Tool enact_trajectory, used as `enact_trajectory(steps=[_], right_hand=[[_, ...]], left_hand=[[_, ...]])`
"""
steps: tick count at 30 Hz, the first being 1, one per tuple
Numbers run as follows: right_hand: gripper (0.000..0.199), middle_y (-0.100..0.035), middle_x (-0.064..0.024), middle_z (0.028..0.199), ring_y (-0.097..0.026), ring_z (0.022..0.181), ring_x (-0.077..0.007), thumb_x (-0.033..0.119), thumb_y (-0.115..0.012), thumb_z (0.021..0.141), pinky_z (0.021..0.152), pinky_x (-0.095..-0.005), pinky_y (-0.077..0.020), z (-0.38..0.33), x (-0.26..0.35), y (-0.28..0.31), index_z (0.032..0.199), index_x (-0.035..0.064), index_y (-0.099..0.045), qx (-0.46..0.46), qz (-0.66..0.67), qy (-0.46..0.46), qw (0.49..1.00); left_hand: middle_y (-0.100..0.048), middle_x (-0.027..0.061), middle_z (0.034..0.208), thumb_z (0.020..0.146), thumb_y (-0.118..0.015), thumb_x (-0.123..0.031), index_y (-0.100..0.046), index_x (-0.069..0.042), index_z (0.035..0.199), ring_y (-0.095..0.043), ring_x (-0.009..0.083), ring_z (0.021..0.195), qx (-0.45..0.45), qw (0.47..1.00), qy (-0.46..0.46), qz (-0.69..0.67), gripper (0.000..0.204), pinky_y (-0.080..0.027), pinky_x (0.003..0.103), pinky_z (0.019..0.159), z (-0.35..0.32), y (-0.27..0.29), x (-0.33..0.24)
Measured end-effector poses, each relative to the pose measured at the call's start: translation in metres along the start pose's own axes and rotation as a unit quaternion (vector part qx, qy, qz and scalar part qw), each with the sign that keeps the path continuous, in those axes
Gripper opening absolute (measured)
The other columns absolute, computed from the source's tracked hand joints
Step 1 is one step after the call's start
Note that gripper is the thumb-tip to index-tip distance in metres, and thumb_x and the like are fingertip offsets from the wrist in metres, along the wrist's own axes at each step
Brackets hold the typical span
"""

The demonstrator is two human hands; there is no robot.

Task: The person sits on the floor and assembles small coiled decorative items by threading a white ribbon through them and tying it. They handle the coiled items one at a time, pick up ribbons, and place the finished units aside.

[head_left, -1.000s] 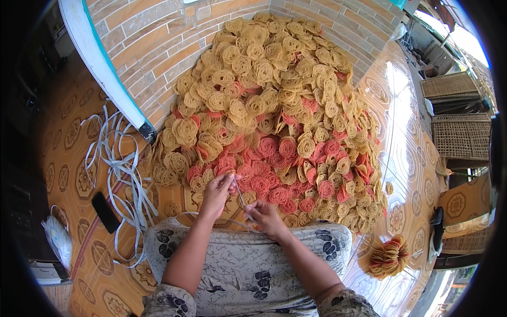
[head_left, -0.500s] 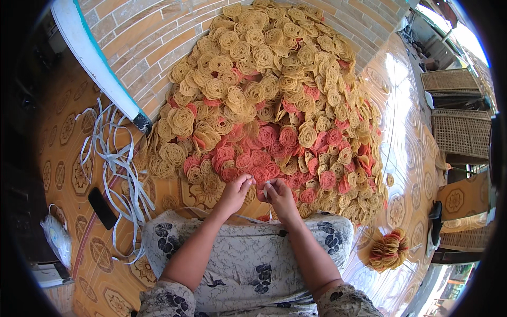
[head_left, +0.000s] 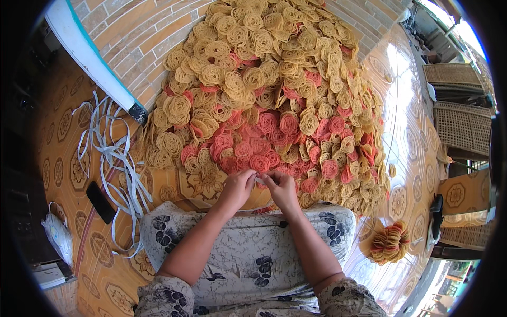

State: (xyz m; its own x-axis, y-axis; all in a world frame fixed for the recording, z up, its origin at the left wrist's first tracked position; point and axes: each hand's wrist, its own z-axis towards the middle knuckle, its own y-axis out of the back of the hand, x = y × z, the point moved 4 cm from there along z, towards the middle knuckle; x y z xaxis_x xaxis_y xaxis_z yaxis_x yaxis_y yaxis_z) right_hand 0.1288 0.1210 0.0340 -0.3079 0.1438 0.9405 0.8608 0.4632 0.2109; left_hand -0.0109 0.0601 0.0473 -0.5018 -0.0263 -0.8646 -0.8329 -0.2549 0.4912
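My left hand [head_left: 237,187] and my right hand [head_left: 282,191] meet in front of my lap, fingertips closed and nearly touching. Between them they pinch a thin white strip [head_left: 259,180], of which only a short bit shows at the fingers. Just beyond the fingertips rises a large heap of round, lacy rosette discs, mostly yellow discs [head_left: 253,78] with pink-red discs [head_left: 258,161] mixed in. A patterned grey-white cloth [head_left: 237,243] covers my lap below both forearms.
Loose white strips [head_left: 113,153] lie tangled on the tiled floor at left, beside a black phone [head_left: 100,202] and a clear plastic bag [head_left: 56,232]. A bundle of discs [head_left: 390,242] stands at right. Woven panels [head_left: 460,127] lean farther right. A brick-patterned wall [head_left: 142,37] backs the heap.
My hands have drawn closer together, and the right fingers have turned toward the left ones. The view has shifted slightly.
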Motion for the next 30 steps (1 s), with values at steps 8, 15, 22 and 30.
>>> enact_trajectory(steps=[8, 15, 22, 30], right_hand=[[0.022, -0.07, -0.0122, 0.075, -0.067, 0.068, -0.0156, 0.017, -0.069, 0.089, 0.063, -0.0299, -0.0509, -0.001, 0.008, 0.003, 0.093, -0.0044, -0.069, -0.075, -0.064, 0.042, 0.994], [0.022, -0.07, -0.0136, 0.074, -0.067, 0.068, -0.0178, 0.018, -0.069, 0.088, 0.064, -0.0306, -0.0509, -0.002, 0.013, 0.007, 0.091, -0.0039, -0.068, -0.122, -0.089, 0.033, 0.988], [0.022, -0.07, -0.015, 0.076, -0.068, 0.069, -0.0196, 0.018, -0.068, 0.088, 0.064, -0.0313, -0.0514, -0.002, 0.012, 0.005, 0.092, -0.004, -0.069, -0.122, -0.099, 0.026, 0.987], [0.022, -0.07, -0.0148, 0.076, -0.068, 0.069, -0.0193, 0.018, -0.069, 0.088, 0.065, -0.0313, -0.0514, -0.002, 0.013, 0.005, 0.091, -0.0038, -0.069, -0.133, -0.103, 0.038, 0.985]], left_hand=[[-0.065, 0.0219, 0.095, 0.092, -0.055, -0.004, -0.06, 0.006, 0.102, -0.063, 0.0385, 0.087, -0.004, 1.0, -0.009, 0.022, 0.014, -0.05, 0.042, 0.077, 0.0, -0.004, 0.003], [-0.065, 0.0213, 0.093, 0.092, -0.054, -0.003, -0.059, 0.005, 0.101, -0.063, 0.0378, 0.088, -0.006, 1.0, 0.005, 0.003, 0.013, -0.049, 0.042, 0.077, -0.002, -0.008, 0.005], [-0.065, 0.0201, 0.092, 0.091, -0.055, -0.002, -0.059, 0.004, 0.101, -0.063, 0.0377, 0.087, -0.009, 1.0, -0.016, 0.009, 0.013, -0.049, 0.043, 0.076, -0.003, -0.005, -0.003], [-0.064, 0.0195, 0.091, 0.09, -0.056, -0.001, -0.059, 0.003, 0.099, -0.062, 0.0388, 0.086, -0.006, 1.0, -0.022, 0.021, 0.011, -0.049, 0.044, 0.076, -0.003, -0.007, -0.002]])
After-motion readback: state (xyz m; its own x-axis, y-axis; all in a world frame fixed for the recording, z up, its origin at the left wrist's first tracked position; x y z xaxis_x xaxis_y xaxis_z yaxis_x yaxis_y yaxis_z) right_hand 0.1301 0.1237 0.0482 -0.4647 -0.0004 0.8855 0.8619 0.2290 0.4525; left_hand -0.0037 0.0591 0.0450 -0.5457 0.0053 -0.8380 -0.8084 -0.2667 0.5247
